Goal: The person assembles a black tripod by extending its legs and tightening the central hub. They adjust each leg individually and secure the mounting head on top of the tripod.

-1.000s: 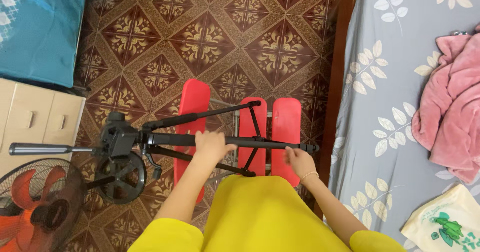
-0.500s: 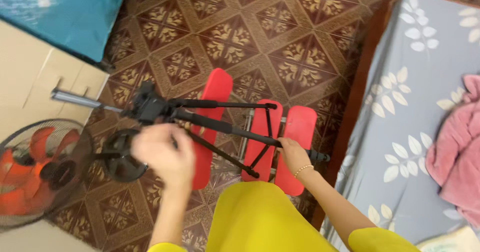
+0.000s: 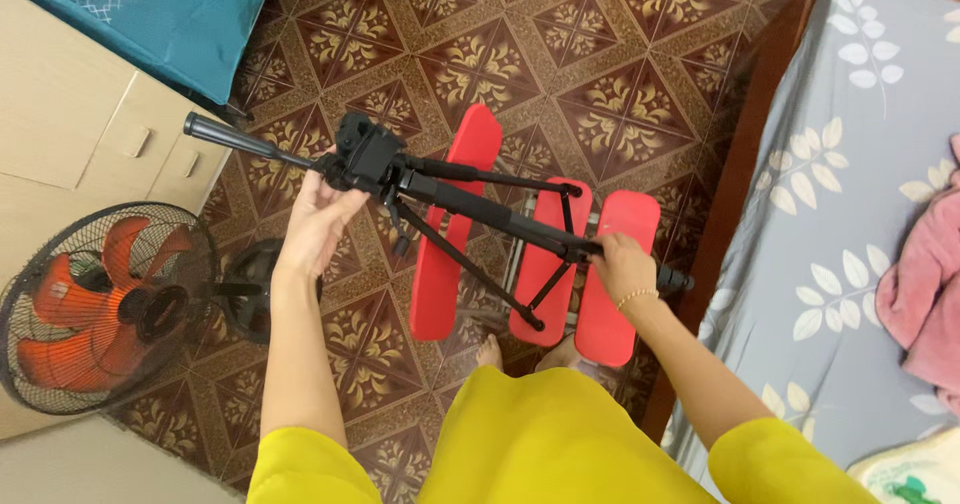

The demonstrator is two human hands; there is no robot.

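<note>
I hold a black tripod (image 3: pixel 470 209) nearly level above a red slatted bench (image 3: pixel 447 234). My left hand (image 3: pixel 320 214) cups the tripod's head end, just under the camera mount and its long pan handle (image 3: pixel 235 139). Near the feet, my right hand (image 3: pixel 622 264) is closed around the folded legs. One leg hangs loose and splays down toward the bench.
An orange-bladed floor fan (image 3: pixel 100 304) stands at the left by a beige drawer cabinet (image 3: pixel 90 114). A bed with a grey leaf-print sheet (image 3: pixel 850 214) and a pink blanket (image 3: pixel 935 284) fills the right side. The floor is patterned brown tile.
My left hand slid from the middle of the tripod to its head end. The head end rose and swung away from me. My right hand took hold of the legs.
</note>
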